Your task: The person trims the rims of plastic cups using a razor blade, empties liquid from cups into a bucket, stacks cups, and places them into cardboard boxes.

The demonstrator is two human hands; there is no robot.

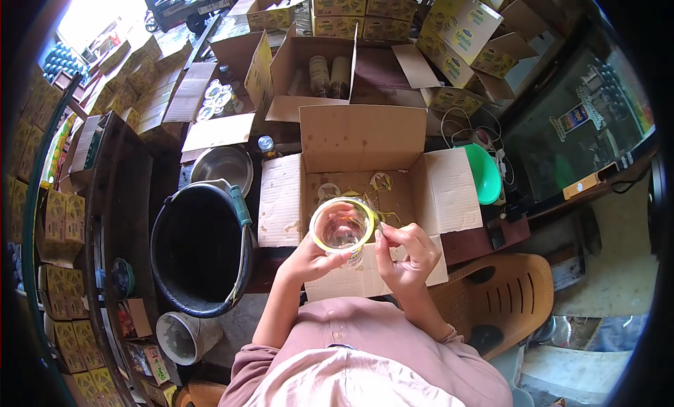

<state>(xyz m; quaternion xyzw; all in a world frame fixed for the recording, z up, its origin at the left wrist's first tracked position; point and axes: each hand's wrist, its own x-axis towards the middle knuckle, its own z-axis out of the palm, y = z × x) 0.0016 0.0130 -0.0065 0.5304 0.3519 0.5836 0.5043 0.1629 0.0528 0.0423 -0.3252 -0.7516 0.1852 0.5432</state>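
My left hand (312, 258) is wrapped around a clear plastic jar (344, 233), its round mouth tilted up toward me. A yellow band (371, 228) runs along the jar's rim. At the rim's right side, my right hand (409, 258) is closed in a pinch. A small dark bit shows at its fingertips, too small to name. Both hands are over the near side of an open cardboard box (361, 136). Inside the box lie thin yellowish strips and ring-shaped scraps (380, 181).
Left of the box stand a large black bucket (163, 245) and a metal bowl (240, 161). A green bowl (484, 174) is at the right, above a brown plastic chair (516, 294). Farther back are open cartons (312, 43) and stacked yellow boxes (340, 3).
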